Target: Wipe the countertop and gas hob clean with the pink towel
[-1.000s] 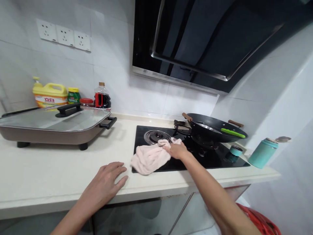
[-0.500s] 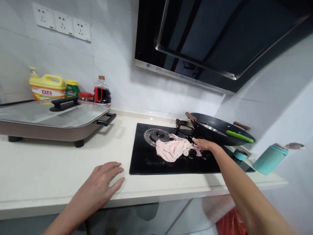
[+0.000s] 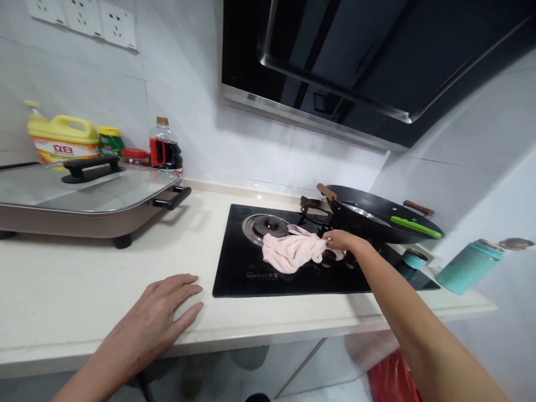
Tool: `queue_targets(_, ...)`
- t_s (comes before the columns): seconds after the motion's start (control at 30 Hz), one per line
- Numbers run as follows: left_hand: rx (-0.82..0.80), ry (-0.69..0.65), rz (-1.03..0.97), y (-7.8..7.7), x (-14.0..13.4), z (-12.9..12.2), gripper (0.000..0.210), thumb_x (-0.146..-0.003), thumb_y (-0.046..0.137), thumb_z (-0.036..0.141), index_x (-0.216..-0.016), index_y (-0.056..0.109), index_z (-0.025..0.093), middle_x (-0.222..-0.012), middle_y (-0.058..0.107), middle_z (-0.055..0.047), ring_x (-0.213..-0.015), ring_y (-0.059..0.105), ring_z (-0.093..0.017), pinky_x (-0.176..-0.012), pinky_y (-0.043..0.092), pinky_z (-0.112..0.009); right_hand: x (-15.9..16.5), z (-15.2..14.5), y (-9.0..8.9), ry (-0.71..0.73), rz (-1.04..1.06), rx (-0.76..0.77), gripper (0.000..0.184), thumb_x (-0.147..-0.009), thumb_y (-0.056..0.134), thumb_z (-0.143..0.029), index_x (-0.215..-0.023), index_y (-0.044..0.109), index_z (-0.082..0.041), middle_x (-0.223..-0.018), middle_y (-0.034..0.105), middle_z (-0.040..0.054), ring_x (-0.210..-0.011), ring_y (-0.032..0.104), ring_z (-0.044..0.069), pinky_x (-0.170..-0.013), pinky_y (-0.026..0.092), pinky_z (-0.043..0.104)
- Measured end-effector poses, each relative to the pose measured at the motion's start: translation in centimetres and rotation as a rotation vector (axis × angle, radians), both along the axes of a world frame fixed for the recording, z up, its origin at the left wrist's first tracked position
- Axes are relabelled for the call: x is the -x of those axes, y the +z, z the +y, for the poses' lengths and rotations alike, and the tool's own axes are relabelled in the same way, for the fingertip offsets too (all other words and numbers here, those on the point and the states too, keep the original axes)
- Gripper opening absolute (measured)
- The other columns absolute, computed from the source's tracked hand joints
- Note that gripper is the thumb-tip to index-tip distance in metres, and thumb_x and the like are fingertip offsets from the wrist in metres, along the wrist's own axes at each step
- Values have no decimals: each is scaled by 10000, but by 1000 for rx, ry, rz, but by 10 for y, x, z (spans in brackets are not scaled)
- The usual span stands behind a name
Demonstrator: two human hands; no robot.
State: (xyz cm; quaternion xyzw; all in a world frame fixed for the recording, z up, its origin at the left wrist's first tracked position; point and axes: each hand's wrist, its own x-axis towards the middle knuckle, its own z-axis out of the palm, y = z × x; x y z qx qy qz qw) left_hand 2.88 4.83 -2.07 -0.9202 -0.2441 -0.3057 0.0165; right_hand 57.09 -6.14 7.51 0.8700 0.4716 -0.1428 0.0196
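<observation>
The crumpled pale-pink cloth (image 3: 285, 254) lay on the black cooktop (image 3: 243, 287) beside the left burner (image 3: 271, 225), pinched by the right hand (image 3: 340, 240) near the knobs (image 3: 350, 261) and wok (image 3: 355, 220), while the left hand (image 3: 165, 306) rested unclenched and empty on the counter (image 3: 238, 318), 先宝 marking the cooktop, 立白 the yellow jug (image 3: 62, 139).

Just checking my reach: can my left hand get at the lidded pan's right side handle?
Probably yes: your left hand looks free, and nothing appears between it and the right side handle, which juts over the counter.
</observation>
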Motion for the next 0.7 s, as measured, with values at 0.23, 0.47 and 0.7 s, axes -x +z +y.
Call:
queue_targets(0.23, 84, 11, -30, -2, -1, 2, 482, -941, 550, 646, -1152, 784, 282, -1301, 744, -62, -1200, 684, -290, -1055, 532, -428, -43, -59, -3, -148, -201, 48, 253, -984, 646, -419, -968, 695, -171, -937, 713, 32, -836, 674, 162, -812, 569, 356)
queue_targets(0.47, 103, 12, -37, -5, -2, 5, 513, -924, 542, 683, -1169, 774, 297, -1309, 740, -53, -1221, 669, -300, -1077, 509, -442, -40, -156, -29, -147, -330, -130, 235, -920, 507, -193, -954, 738, -220, -851, 697, 69, -865, 673, 228, -831, 474, 315)
queue_targets(0.7, 55, -8, -10, -7, -4, 4, 489, -950, 535, 644, -1199, 763, 290, -1327, 725, -58, -1247, 647, -310, -1089, 477, -465, 9, -191, -72, -54, -486, -301, 250, -931, 478, -194, -930, 727, -169, -1235, 595, 187, -1040, 583, 268, -969, 453, 388)
